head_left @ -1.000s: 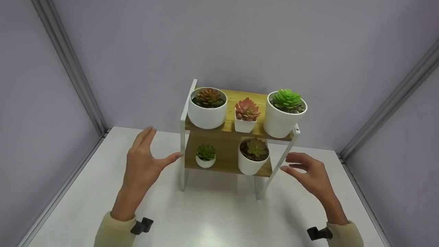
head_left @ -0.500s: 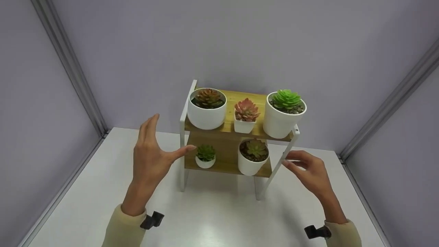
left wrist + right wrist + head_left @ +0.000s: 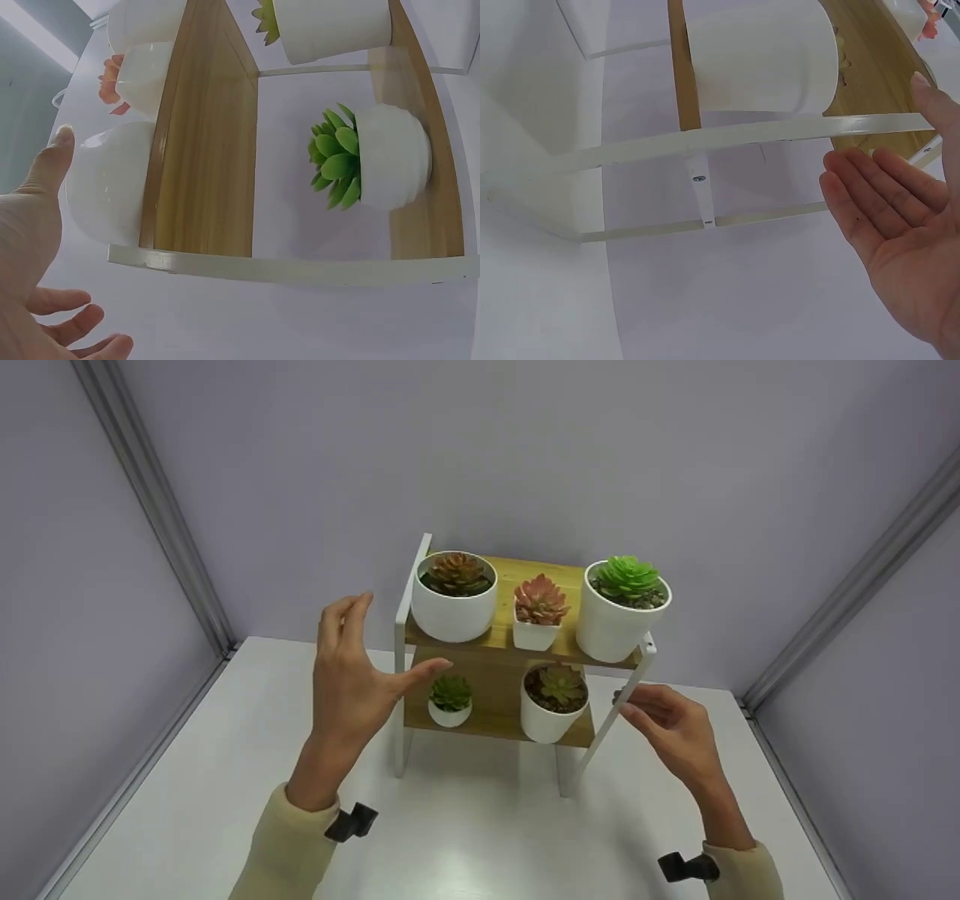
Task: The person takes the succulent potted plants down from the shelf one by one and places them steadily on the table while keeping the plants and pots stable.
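Two-tier plant stand: wood shelves, wht side frames, upright on glossy wht tabletop, a bit R of ctr, nr back wall. Tabletop has bright glare spot in foregrd, soft shadows under stand & nr R arm. Room: pale grey-lilac walls on 3 sides, grey metal corner posts both sides; L wrist view also catches bright strip light.

L hand: released, nothing held. Thumb stretched across front of stand, fingers up & outside L side frame; contact can't tell. R hand: not clenched, fingers loose; thumb in front of R side frame, fingers behind. Touching or not, can't tell.

Top shelf, L–R: brn-red succulent in rnd wht pot, pink succulent in small sq. pot, bright-grn succulent in tall pot. Lower shelf: small dk-grn succulent L, dull-grn succulent in larger pot R. Sleeves beige, blk cams at wrists.
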### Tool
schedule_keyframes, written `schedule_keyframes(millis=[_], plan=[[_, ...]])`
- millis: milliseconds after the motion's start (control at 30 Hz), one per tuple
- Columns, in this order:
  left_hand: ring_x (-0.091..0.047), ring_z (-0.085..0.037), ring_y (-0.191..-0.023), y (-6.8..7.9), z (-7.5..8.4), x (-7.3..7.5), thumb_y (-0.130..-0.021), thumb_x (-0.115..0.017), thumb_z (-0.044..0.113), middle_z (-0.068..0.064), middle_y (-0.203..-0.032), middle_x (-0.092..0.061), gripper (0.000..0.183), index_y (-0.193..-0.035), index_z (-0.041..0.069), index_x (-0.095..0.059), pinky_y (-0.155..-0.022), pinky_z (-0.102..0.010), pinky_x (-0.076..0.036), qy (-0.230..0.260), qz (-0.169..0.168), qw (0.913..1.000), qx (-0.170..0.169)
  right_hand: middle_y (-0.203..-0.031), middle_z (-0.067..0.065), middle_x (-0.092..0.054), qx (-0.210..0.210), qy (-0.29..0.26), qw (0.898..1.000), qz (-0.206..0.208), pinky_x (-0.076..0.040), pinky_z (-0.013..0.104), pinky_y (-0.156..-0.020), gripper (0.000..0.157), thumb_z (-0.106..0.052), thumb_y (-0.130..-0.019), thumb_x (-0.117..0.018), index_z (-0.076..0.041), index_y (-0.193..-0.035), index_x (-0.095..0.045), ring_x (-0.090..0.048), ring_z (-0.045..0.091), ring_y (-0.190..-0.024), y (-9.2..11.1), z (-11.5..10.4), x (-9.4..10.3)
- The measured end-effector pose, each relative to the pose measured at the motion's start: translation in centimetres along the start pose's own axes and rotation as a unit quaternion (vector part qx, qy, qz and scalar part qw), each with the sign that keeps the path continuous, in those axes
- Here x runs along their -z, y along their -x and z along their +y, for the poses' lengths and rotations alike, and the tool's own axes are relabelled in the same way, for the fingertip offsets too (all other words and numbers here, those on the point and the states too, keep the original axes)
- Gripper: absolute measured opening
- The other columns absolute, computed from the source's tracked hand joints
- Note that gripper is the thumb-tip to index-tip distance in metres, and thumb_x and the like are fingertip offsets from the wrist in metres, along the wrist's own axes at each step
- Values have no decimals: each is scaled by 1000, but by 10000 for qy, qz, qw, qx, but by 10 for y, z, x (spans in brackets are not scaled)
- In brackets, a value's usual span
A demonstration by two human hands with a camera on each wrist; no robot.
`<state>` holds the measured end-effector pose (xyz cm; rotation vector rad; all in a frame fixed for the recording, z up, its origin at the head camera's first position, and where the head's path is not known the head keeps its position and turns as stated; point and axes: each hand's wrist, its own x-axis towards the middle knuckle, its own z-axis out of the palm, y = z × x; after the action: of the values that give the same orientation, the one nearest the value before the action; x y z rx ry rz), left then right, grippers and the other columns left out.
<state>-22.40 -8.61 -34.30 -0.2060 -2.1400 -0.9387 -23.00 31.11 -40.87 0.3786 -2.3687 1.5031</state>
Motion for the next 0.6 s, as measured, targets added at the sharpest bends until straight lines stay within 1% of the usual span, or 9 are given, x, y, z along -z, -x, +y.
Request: schedule_keyframes(millis=[167,333,467,600], plan=[[-47,-30,-135,-7,8,-2,-60,-81,67,-18,-143,-46,114,-144,-1,-44,-110,-44,-46,173,-60,9998,-27,-111,10,-74,-5,-134,9999,50,-55,18,-91,25,-17,-91,-71,-10,-115,-70,-72,9,-101,1,-4,0],[-48,-30,-133,-15,14,-4,-63,-83,62,-20,-141,-47,110,-143,-3,-45,-110,-44,-46,341,-17,9994,-44,-110,14,-73,77,-635,9980,3,-56,23,-91,25,-10,-94,-66,-2,-117,-68,-73,16,-99,2,-5,1],[-50,-31,-131,-20,19,-6,-65,-83,60,-20,-139,-49,106,-142,-3,-46,-108,-45,-47,390,9,9992,71,-111,16,-72,231,-873,9958,-172,-56,24,-93,26,-8,-96,-62,4,-120,-65,-74,20,-99,3,-4,1],[-51,-32,-131,-23,24,-8,-66,-82,62,-20,-138,-50,105,-140,-3,-48,-109,-45,-47,358,29,9992,171,-112,14,-73,372,-949,9942,-330,-55,23,-95,29,-8,-98,-59,8,-122,-62,-73,19,-101,4,-2,0]])
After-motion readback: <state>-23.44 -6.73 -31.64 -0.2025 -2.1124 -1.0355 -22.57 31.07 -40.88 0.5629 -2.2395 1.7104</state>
